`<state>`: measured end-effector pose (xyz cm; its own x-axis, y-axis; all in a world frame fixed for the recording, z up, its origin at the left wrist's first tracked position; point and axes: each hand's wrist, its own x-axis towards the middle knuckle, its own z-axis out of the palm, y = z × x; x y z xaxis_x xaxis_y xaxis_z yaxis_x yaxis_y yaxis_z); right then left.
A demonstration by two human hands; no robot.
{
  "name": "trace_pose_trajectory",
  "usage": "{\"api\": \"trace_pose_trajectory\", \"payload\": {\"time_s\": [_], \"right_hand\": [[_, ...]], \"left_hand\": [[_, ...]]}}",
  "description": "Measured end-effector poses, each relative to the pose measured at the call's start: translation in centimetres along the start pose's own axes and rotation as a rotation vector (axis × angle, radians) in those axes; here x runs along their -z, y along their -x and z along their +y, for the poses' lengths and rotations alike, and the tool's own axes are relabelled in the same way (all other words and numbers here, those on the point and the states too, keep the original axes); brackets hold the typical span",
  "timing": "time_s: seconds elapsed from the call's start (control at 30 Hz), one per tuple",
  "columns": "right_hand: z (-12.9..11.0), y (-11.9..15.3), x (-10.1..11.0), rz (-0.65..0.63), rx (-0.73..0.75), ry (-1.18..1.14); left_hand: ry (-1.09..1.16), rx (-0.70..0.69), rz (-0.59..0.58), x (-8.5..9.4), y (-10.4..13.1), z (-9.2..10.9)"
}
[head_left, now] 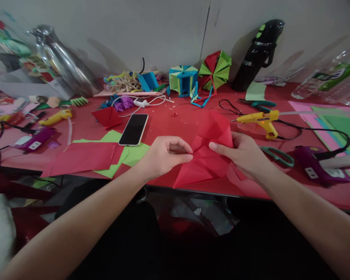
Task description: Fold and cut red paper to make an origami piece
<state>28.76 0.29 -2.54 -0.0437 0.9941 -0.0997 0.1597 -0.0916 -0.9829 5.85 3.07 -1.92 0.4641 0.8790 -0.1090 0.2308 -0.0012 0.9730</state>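
A creased sheet of red paper (205, 163) is held up above the front edge of the red table, partly folded. My left hand (170, 155) pinches its left side between thumb and fingertips. On the right, my right hand (242, 151) grips the paper with the thumb in front and the fingers behind, mostly hidden. Left of my hands lie red paper sheets (84, 157) and green paper sheets (140, 153), with a phone (134, 129) resting across the green ones. A small folded red paper piece (107, 117) sits behind them.
Right of my hands are a yellow glue gun (262, 121), scissors (278, 156), pliers (258, 105) and a purple power strip (317, 165). Along the wall stand a steel jug (64, 58), blue-green paper model (183, 81), red-green paper model (217, 70) and black bottle (258, 56).
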Motion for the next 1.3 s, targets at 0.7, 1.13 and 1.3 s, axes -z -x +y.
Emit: {"api": "trace_pose_trajectory", "payload": {"time_s": [0.7, 1.13, 1.3], "right_hand": [[0.4, -0.4, -0.2, -0.035, -0.065, -0.175], [0.4, -0.4, -0.7, 0.022, 0.019, -0.106], [0.6, -0.6, 0.0, -0.011, 0.013, -0.132]], "left_hand": [[0.180, 0.180, 0.139, -0.8, -0.3, -0.2], [0.175, 0.126, 0.032, -0.9, -0.5, -0.9], [0.237, 0.125, -0.045, -0.6, -0.5, -1.2]]}}
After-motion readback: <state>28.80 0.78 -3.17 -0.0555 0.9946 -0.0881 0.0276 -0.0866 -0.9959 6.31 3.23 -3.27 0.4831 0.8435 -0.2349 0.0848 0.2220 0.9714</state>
